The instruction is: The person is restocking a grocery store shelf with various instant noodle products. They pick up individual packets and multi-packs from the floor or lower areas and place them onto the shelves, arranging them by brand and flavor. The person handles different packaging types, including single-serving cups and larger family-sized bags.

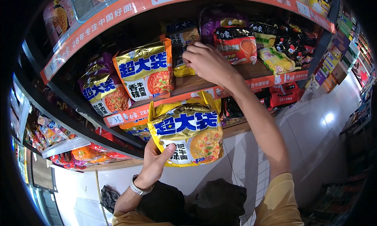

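My left hand (156,159) grips a yellow and gold bag of instant noodles (188,134) by its lower left corner, thumb across the front. The bag hangs before the lower shelf edge, its printed noodle bowl facing me. My right hand (206,59) reaches onto the shelf with curled fingers, at a dark and yellow noodle bag (184,67); whether it grips that bag cannot be told. Left of it leans an orange and gold noodle bag (144,70). A red noodle packet (235,46) stands just right of my right hand.
An orange price-strip edge (173,97) fronts the wooden shelf board (188,84), and another strip (103,24) arches above. Purple-edged bags (103,89) stand left; a yellow packet (277,59) lies right. Red packs (284,95) sit below. Tiled floor (318,131) extends right.
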`<state>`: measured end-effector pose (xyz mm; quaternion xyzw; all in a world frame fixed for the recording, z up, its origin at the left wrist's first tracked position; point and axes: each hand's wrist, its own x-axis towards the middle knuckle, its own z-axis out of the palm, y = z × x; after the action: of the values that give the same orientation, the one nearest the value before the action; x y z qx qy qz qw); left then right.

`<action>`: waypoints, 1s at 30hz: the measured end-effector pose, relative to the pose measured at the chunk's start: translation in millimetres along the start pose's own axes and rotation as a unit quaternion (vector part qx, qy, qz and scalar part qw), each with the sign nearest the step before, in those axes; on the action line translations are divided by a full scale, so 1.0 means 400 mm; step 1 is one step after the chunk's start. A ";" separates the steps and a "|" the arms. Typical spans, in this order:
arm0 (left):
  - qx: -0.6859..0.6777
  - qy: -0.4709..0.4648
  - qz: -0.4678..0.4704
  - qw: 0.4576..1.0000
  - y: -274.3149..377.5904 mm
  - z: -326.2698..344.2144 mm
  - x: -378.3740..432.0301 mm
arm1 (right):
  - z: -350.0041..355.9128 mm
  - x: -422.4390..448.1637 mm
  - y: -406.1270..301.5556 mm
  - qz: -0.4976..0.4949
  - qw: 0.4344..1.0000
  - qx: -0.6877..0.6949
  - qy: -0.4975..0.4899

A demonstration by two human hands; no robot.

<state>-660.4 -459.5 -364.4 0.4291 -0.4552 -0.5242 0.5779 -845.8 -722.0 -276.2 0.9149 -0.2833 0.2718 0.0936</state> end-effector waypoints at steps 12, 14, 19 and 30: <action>0.012 0.013 0.013 1.000 -0.001 0.008 0.007 | 0.010 -0.051 0.051 0.038 0.989 0.135 0.046; 0.037 0.030 0.027 0.999 0.009 0.005 0.006 | -0.034 -0.079 0.015 0.087 0.949 0.294 0.077; 0.107 0.027 0.095 0.989 0.078 0.079 0.089 | -0.107 -0.294 0.032 0.117 0.790 0.600 -0.046; 0.327 0.092 0.418 0.842 0.095 0.124 0.266 | -0.080 -0.196 0.078 0.189 0.780 0.568 0.184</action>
<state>-696.8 -563.4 -308.6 0.4087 -0.6812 -0.0114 0.6073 -932.1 -700.4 -292.1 0.6635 -0.2221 0.5586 -0.4454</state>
